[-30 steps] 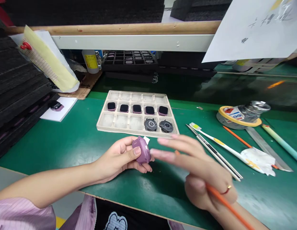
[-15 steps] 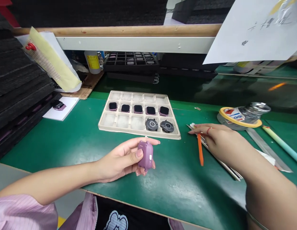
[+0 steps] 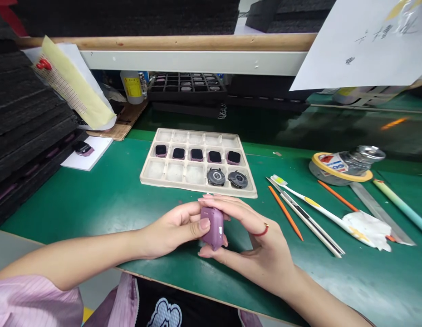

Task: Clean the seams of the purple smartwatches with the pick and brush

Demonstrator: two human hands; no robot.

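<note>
Between both hands, above the front of the green table [image 3: 105, 195], is a purple smartwatch case [image 3: 213, 229] with a white patch on its side. My left hand [image 3: 170, 229] grips it from the left, thumb on its face. My right hand [image 3: 262, 245] closes on it from the right, fingers over the top and thumb at the bottom edge. Behind the hands lies a pale plastic tray [image 3: 148, 180]. Its middle row carries several square dark-screened watch cases [image 3: 196, 155], and its front row has two round black watch bodies [image 3: 216, 176].
Right of the hands lie an orange stick [image 3: 286, 213], a utility knife [image 3: 306, 218], a toothbrush [image 3: 320, 208] and a metal ruler [image 3: 381, 213]. A metal-topped bottle [image 3: 364, 156] with a yellow tape roll [image 3: 340, 171] stands behind them. Black foam trays [image 3: 30, 113] are stacked left; a shelf [image 3: 193, 62] crosses above.
My right hand has let go of the orange stick, left the tools and come over to the purple case. The left hand has shifted slightly right with the case, which has turned a little.
</note>
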